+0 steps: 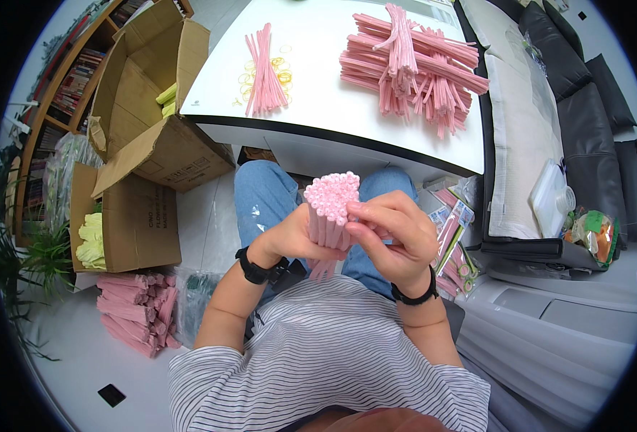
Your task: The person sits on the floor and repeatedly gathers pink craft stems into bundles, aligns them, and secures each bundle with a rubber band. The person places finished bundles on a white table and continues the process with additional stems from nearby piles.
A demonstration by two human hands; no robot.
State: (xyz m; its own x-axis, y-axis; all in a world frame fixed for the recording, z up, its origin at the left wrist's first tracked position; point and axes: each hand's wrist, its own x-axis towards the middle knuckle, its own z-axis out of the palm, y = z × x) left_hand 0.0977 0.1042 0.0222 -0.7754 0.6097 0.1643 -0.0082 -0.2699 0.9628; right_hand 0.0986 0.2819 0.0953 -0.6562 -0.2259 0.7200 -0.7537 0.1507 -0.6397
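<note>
A thick bundle of pink fuzzy stems, like pipe cleaners (329, 202), stands upright over my lap with its cut ends facing up at me. My left hand (296, 235) is wrapped around its side. At the bundle's upper right edge, the thumb and index finger of my right hand (396, 229) pinch at the stem tips; whether they grip a single stem is hard to see. On the white table ahead, a smaller pink bundle (266, 75) lies across scattered yellow rubber bands (285, 77). A large crisscross pile of pink bundles (410, 70) rests at the table's right.
Open cardboard boxes (134, 210) with yellow-green bundles (91, 241) stand at left. More pink bundles (137, 310) are stacked on the floor behind them. Scissors with green handles (465, 271) lie among packets at right, beside a sofa (523, 135). The table's dark front edge (340, 141) faces my knees.
</note>
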